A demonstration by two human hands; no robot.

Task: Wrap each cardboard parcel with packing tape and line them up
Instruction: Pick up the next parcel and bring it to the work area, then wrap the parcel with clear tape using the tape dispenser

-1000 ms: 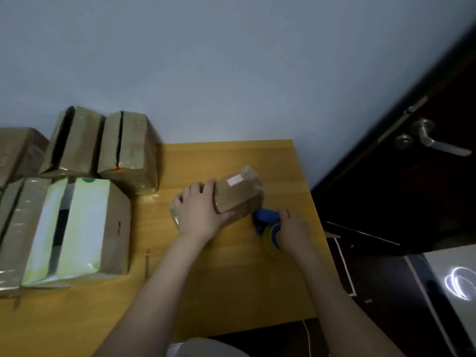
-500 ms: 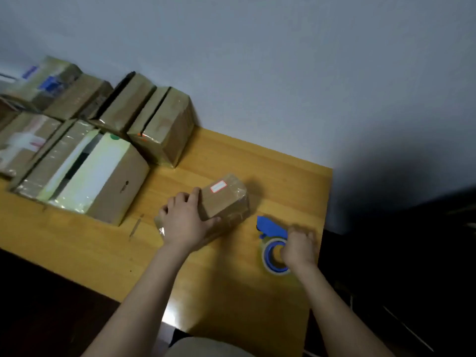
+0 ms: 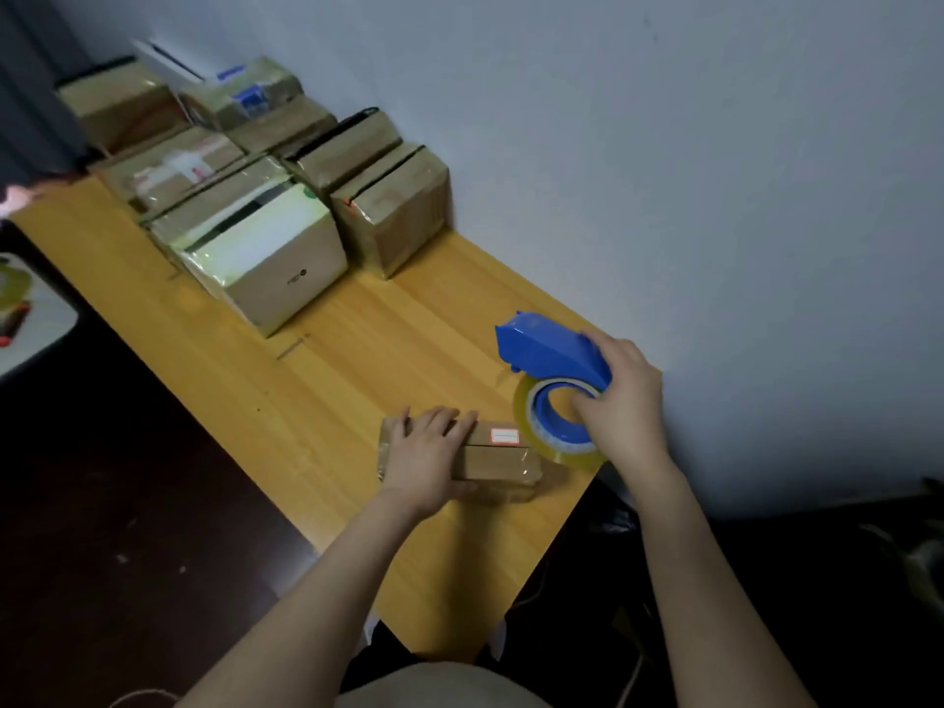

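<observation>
A small brown cardboard parcel [image 3: 498,465] with a red-edged white label lies near the right end of the wooden table [image 3: 327,380]. My left hand [image 3: 426,459] lies over its left half, fingers across the top and thumb at the near side. My right hand [image 3: 620,401] grips a blue tape dispenser [image 3: 549,350] with a roll of clear packing tape [image 3: 551,436], raised just above the parcel's right end. The roll overlaps the parcel's far right corner.
Several taped cardboard parcels [image 3: 286,258] stand in rows along the wall [image 3: 664,145] at the table's far left. A short strip [image 3: 291,348] lies on the wood between them and the small parcel. The table's right edge is close beside my right hand. Dark floor lies left and right.
My right hand lifted the dispenser off the table and brought it to the parcel's right end. The left hand stayed on the parcel. The view swung, showing more parcels at the left.
</observation>
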